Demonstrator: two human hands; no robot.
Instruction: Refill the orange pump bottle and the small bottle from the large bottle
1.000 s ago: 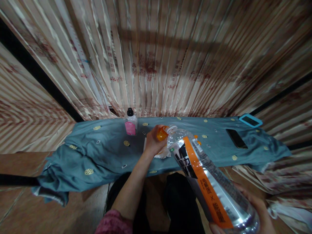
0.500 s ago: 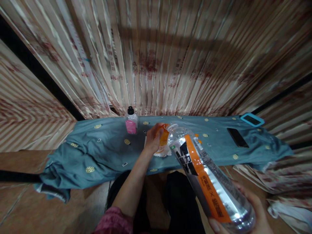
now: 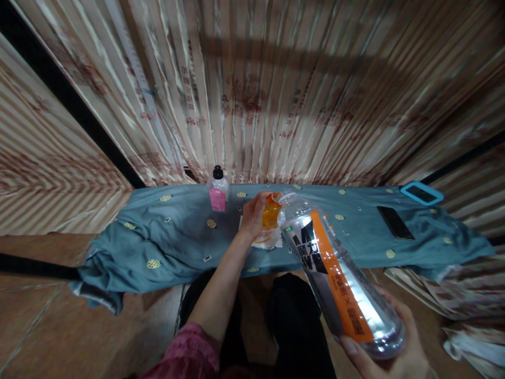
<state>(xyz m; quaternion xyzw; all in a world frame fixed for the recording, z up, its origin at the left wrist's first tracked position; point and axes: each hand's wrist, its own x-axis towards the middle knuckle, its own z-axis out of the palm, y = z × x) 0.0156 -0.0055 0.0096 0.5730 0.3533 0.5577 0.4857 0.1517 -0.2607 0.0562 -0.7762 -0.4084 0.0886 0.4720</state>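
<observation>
Large clear bottle (image 3: 339, 284) | tilted, base gripped by right hand (image 3: 394, 352) | mouth uncapped, met by small orange bottle (image 3: 271, 213) clasped in left hand (image 3: 252, 213) | transfer judged underway, caps not yet replaced

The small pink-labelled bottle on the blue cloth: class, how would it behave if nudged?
The small bottle stands upright and narrow, so it would probably tip easily. The cloth beneath looks wrinkled, likely an unsteady base. Being round, it might roll once down.

Teal cloth (image 3: 165, 247) covered the table. Small pink-labelled bottle (image 3: 218, 189) stood upright at the back. Black phone (image 3: 395, 222) and blue-cased phone (image 3: 421, 193) lay far right; striped curtain (image 3: 276, 95) behind.
</observation>
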